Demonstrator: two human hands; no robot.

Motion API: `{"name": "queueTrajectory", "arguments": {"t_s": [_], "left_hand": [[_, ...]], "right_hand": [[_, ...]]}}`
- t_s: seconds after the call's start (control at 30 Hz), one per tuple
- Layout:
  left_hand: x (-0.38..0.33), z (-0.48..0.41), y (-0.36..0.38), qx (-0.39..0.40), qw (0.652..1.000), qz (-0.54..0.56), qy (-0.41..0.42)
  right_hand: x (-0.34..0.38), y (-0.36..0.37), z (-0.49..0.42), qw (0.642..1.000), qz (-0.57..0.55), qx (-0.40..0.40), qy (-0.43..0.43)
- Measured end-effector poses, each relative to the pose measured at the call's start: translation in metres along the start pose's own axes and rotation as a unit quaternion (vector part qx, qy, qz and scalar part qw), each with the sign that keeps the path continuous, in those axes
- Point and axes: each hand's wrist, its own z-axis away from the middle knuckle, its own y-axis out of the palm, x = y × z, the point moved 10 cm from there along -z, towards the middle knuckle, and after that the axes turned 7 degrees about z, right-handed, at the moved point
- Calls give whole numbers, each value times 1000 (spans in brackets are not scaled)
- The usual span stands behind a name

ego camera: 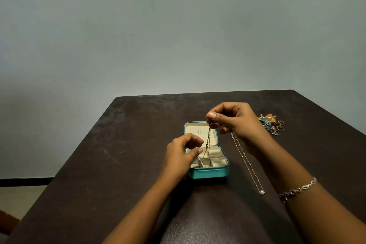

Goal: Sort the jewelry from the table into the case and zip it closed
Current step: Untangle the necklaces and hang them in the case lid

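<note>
So the thin gold chain with dark beads [208, 136] is dangling straight down over the small teal zip-up jewelry case [208, 172], with its lower end down in the cream-lined tray. The case sits open around the middle of the dark brown table [118, 144], well back from every edge. There's lots of bare tabletop to its left and far side.

Inside the case we can see small cream compartments and a row of ring rolls on the right side. We can't make out anything in them apart from the chain. The raised lid [198, 130] stands on the far side and has little tabs on its lining.

Our right hand [235, 119] pinches the top of the chain between thumb and forefinger, above the lid. Our left hand [180, 152] hovers over the near-left part of the tray with its fingers curled. We can't tell if it's got hold of anything.

Just right of the case a long gold necklace with a pearl pendant [247, 164] lies stretched out on the table. Farther right, near the edge, is a pile of mixed earrings and rings [272, 124]. There's a silver link bracelet [299, 189] on our right wrist.
</note>
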Motion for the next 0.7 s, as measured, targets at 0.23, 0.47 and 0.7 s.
{"name": "queueTrajectory", "arguments": {"t_s": [0.23,0.47,0.7], "left_hand": [[1,1,4,9,1000,13,-3],[-2,4,6,10,999,33,0],[-18,3,-2,-21,993,111,37]], "right_hand": [[18,-1,-3,1000,-6,5,-23],[29,-1,-4,999,-14,10,-30],[32,0,-2,999,-21,17,-36]]}}
